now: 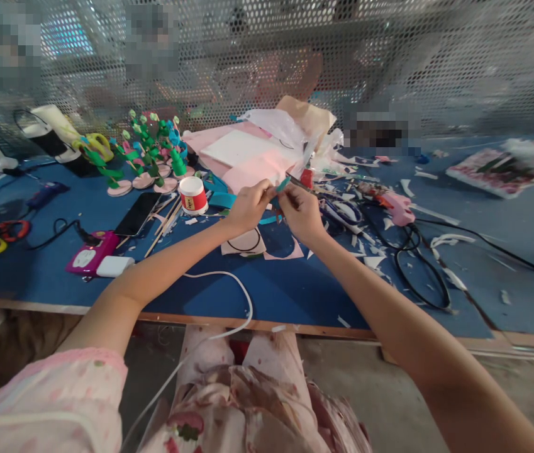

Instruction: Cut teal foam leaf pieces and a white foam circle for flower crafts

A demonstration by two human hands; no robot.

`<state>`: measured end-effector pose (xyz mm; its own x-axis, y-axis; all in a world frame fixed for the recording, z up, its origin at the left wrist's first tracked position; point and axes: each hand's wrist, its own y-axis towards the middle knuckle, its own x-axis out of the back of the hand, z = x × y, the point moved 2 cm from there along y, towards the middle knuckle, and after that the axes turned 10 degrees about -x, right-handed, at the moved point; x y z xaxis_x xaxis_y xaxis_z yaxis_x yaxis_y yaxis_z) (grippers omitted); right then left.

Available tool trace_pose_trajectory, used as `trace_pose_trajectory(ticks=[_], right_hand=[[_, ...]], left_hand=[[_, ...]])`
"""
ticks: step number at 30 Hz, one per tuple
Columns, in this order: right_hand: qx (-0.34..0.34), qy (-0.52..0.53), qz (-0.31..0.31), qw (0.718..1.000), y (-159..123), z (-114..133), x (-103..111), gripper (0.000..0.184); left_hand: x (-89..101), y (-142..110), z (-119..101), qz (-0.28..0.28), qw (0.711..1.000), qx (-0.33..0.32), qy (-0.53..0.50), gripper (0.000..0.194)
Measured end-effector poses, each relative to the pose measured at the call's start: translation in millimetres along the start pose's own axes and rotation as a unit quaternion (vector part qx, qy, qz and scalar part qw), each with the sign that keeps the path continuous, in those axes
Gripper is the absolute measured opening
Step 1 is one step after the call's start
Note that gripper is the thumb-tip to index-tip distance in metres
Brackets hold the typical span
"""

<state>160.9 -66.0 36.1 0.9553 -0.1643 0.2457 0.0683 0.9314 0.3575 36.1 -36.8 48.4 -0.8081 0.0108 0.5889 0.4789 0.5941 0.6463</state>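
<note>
head | left hand (250, 206) pinches teal strip (283, 184) | right hand (306, 215) pinches strip, dark tool (300, 184) | white tub (194, 196): contents unclear

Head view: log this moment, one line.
left hand: at teal piece; right hand: pinching teal piece; red-and-white container: upright; phone: left of container

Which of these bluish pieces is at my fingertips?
The small teal piece, between your left hand and right hand; the wide blue strips lie beside the red-and-white cup.

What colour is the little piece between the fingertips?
The little piece is teal, seen in the head view.
</note>
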Motion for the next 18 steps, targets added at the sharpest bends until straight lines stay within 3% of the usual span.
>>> trace_pose_trajectory(ticks=[5,10,18], right_hand=[[0.031,-0.046,-0.036,0.998,-0.5,6.1,2.5,0.028],[0.038,-0.074,-0.044,0.996,0.2,3.2,4.3,0.019],[0.022,-0.072,-0.048,0.996,0.2,1.9,3.9,0.014]], left_hand=[[1.3,3.9,0.0,0.029,0.996,0.032,-0.073,0.05],[-0.4,1.8,-5.7,0.075,0.985,0.065,-0.141,0.051],[-0.1,0.6,-10.4,0.072,0.981,0.077,-0.162,0.051]])
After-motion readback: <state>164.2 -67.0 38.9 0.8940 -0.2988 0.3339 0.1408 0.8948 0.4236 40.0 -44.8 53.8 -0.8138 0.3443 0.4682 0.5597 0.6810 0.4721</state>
